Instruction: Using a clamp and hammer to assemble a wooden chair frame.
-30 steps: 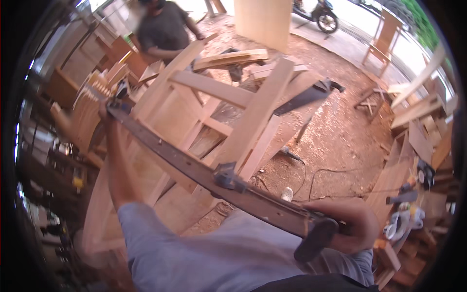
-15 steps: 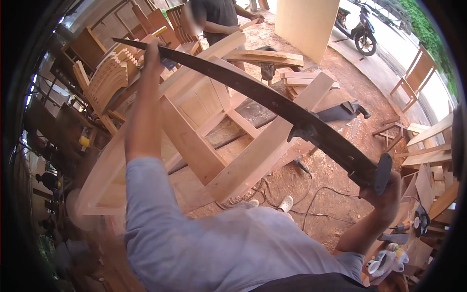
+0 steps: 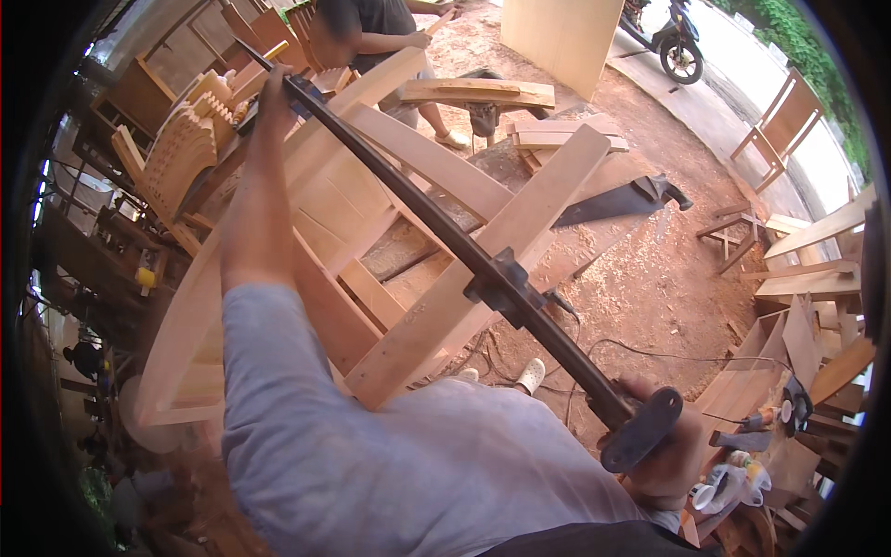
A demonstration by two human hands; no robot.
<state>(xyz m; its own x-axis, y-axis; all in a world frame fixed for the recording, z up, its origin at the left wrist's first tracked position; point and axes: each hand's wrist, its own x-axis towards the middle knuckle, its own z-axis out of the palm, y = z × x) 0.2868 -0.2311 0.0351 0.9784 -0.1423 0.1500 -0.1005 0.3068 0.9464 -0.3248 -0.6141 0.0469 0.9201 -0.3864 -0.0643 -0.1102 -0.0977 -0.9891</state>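
Note:
A long dark metal bar clamp [image 3: 408, 198] runs slantwise across the view, over a wooden frame [image 3: 455, 288]. My left hand [image 3: 273, 100] grips its far left end, arm stretched forward. At the near right end my right hand [image 3: 670, 455] is wrapped round the bar beside a flat oval end plate [image 3: 642, 430], which hides some of the fingers. A sliding jaw block [image 3: 506, 286] sits partway along the bar, over one rail of the frame. Whether the clamp touches the wood I cannot tell. A panelled wooden piece [image 3: 339, 209] is beneath my left forearm.
A handsaw [image 3: 617, 202] lies right of the frame. Beyond, a person [image 3: 371, 37] works by a stand bearing curved boards [image 3: 478, 91]. Stacked wooden parts [image 3: 186, 139] crowd the left. A cable [image 3: 687, 356] crosses the floor. A chair frame [image 3: 778, 130] and motorbike [image 3: 677, 46] stand right.
The bar clamp has turned so its jaw block now faces differently, and its near end has come down and left with my right hand. The view has shifted slightly.

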